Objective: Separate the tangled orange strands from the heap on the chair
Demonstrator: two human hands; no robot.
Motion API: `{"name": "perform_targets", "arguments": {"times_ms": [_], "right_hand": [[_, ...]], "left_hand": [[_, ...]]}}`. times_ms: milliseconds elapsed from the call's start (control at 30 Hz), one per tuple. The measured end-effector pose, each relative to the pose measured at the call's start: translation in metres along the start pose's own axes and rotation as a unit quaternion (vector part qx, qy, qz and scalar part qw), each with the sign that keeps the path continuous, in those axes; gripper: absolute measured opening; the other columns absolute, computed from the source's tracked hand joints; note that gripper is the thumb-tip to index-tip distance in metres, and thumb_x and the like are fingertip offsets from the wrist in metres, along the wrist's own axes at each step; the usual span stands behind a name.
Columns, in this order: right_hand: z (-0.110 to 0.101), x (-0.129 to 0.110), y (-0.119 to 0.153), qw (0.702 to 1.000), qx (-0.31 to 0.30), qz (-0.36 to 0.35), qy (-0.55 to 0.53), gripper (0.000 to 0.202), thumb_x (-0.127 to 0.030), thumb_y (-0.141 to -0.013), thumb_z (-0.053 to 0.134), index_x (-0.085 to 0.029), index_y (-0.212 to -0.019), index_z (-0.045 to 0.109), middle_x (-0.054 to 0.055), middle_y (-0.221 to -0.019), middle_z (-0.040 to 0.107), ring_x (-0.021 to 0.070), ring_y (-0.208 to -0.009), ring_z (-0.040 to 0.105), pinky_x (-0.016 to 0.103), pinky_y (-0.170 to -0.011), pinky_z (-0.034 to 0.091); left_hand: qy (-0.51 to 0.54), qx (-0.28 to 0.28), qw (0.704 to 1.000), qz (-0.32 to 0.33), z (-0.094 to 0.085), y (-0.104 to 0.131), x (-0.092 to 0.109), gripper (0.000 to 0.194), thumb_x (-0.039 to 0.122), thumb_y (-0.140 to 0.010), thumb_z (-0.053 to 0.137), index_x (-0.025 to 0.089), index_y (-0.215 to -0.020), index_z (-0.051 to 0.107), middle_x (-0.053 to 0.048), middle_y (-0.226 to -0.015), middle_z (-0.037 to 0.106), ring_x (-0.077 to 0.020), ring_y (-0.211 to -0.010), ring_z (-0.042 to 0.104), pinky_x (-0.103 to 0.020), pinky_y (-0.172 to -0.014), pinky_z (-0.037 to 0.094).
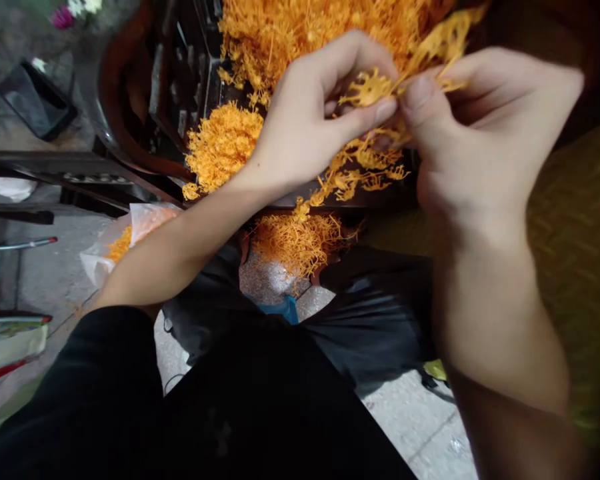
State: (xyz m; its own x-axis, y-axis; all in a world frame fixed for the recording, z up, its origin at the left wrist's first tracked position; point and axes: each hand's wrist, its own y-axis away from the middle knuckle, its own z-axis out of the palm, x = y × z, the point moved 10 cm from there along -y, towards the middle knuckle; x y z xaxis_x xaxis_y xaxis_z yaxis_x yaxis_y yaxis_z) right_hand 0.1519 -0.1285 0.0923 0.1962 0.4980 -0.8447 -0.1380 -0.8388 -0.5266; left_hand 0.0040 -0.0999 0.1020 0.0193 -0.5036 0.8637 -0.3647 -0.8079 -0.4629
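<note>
My left hand pinches an orange, many-legged piece between thumb and fingers. Close against it, my right hand has its thumb and fingers pressed on an orange strand that rises to the upper right. The fingertips of both hands nearly meet. Below them hangs a chain of orange pieces. Behind my hands lies a large orange heap, with a smaller orange pile to its left. More thin orange strands lie lower down, between my knees.
A dark carved wooden chair arm stands at the left. Beside it are a black tray-like object and a pink flower. A white plastic bag with orange bits sits on the floor. Something blue shows between my legs.
</note>
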Motion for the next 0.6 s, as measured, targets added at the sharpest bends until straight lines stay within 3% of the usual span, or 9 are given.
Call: {"name": "perform_targets", "arguments": {"times_ms": [67, 167, 233, 300, 333, 400, 467, 600], "right_hand": [[-0.005, -0.007, 0.001, 0.999, 0.023, -0.013, 0.032, 0.027, -0.040, -0.083, 0.088, -0.016, -0.079, 0.077, 0.001, -0.071, 0.071, 0.0108, -0.062, 0.060, 0.027, -0.059, 0.042], [-0.025, 0.003, -0.007, 0.996, 0.078, 0.028, 0.019, 0.014, -0.031, -0.089, 0.082, -0.019, -0.082, 0.080, 0.003, -0.074, 0.073, 0.0126, -0.062, 0.063, 0.028, -0.059, 0.047], [-0.053, 0.010, -0.013, 0.985, 0.167, 0.036, -0.040, 0.014, -0.034, -0.090, 0.080, -0.021, -0.084, 0.081, 0.003, -0.076, 0.073, 0.0134, -0.059, 0.063, 0.030, -0.056, 0.052], [-0.073, 0.012, -0.016, 0.972, 0.217, 0.026, -0.087, 0.015, -0.035, -0.083, 0.086, -0.021, -0.079, 0.080, 0.003, -0.080, 0.073, 0.0137, -0.062, 0.063, 0.032, -0.059, 0.058], [-0.073, 0.010, -0.018, 0.976, 0.201, 0.026, -0.078, 0.015, -0.032, -0.080, 0.088, -0.020, -0.078, 0.080, 0.004, -0.082, 0.074, 0.0135, -0.061, 0.063, 0.033, -0.060, 0.058], [-0.052, 0.007, -0.018, 0.993, 0.094, 0.051, -0.043, 0.021, -0.031, -0.080, 0.089, -0.021, -0.097, 0.083, 0.002, -0.075, 0.074, 0.0145, -0.059, 0.064, 0.034, -0.064, 0.058], [-0.029, 0.000, -0.012, 0.997, 0.002, 0.070, -0.042, 0.028, -0.031, -0.078, 0.091, -0.024, -0.104, 0.081, 0.000, -0.075, 0.073, 0.0154, -0.063, 0.068, 0.033, -0.067, 0.059], [-0.014, -0.021, -0.007, 0.992, -0.048, 0.065, -0.093, 0.021, -0.034, -0.074, 0.094, -0.025, -0.082, 0.077, 0.003, -0.102, 0.074, 0.0183, -0.092, 0.072, 0.036, -0.083, 0.064]], "left_hand": [[0.066, 0.003, 0.995, -0.073, 0.000, 0.001, -0.005, 0.011, 0.011, -0.086, 0.077, 0.017, -0.085, 0.067, 0.001, -0.085, 0.070, -0.0084, -0.068, 0.063, -0.025, -0.064, 0.051], [0.056, -0.009, 0.983, -0.174, -0.004, 0.008, -0.008, 0.016, 0.019, -0.082, 0.084, 0.017, -0.083, 0.068, -0.001, -0.078, 0.070, -0.0119, -0.063, 0.063, -0.029, -0.060, 0.051], [0.045, -0.027, 0.977, -0.205, -0.009, 0.012, -0.007, 0.017, 0.024, -0.081, 0.084, 0.016, -0.086, 0.070, -0.001, -0.074, 0.069, -0.0136, -0.065, 0.065, -0.029, -0.062, 0.051], [0.053, -0.039, 0.975, -0.212, -0.013, 0.013, -0.006, 0.017, 0.024, -0.080, 0.082, 0.016, -0.088, 0.071, -0.001, -0.073, 0.069, -0.0131, -0.065, 0.065, -0.029, -0.065, 0.052], [0.059, -0.045, 0.975, -0.211, -0.014, 0.013, -0.006, 0.017, 0.024, -0.079, 0.082, 0.015, -0.089, 0.071, -0.001, -0.075, 0.070, -0.0127, -0.067, 0.066, -0.028, -0.067, 0.053], [0.070, -0.053, 0.975, -0.204, -0.013, 0.011, -0.008, 0.022, 0.028, -0.077, 0.083, 0.015, -0.089, 0.071, -0.002, -0.082, 0.073, -0.0122, -0.071, 0.066, -0.027, -0.071, 0.054], [0.078, -0.052, 0.976, -0.198, -0.011, 0.010, -0.011, 0.027, 0.033, -0.077, 0.083, 0.014, -0.092, 0.070, -0.004, -0.089, 0.075, -0.0122, -0.075, 0.067, -0.028, -0.075, 0.055], [0.035, -0.037, 0.985, -0.166, -0.012, 0.008, -0.012, 0.023, 0.030, -0.083, 0.077, 0.014, -0.098, 0.071, -0.005, -0.097, 0.076, -0.0124, -0.082, 0.067, -0.029, -0.080, 0.054]]}}
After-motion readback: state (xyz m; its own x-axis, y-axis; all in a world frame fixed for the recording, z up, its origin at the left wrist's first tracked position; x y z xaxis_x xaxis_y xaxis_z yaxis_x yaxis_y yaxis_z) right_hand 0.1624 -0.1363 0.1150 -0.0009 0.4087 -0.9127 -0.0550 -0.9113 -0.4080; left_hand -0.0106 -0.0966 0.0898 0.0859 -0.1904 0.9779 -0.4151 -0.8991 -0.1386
